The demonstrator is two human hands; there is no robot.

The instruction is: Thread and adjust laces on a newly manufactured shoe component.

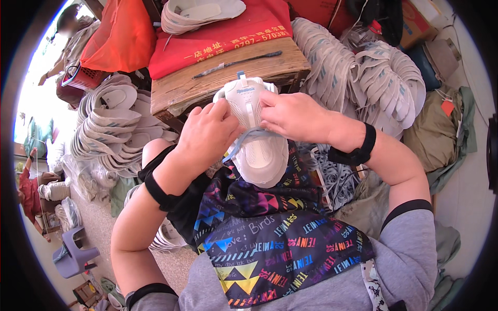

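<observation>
A white shoe upper with a mesh toe sits in front of me, its toe pointing toward my body. Across its throat runs a light blue shoelace, one end hanging over the left side. My left hand is closed at the upper's left eyelet edge, fingers curled beside the lace. On the opposite edge, my right hand is closed too, thumb and fingers pressed by the tongue and the lace. Exactly what lies between the fingertips is partly hidden.
Beyond the upper stands a wooden bench with a red cloth, a thin dark strip and more uppers. Stacked uppers flank it left and right. Bundled blue laces lie right of my lap.
</observation>
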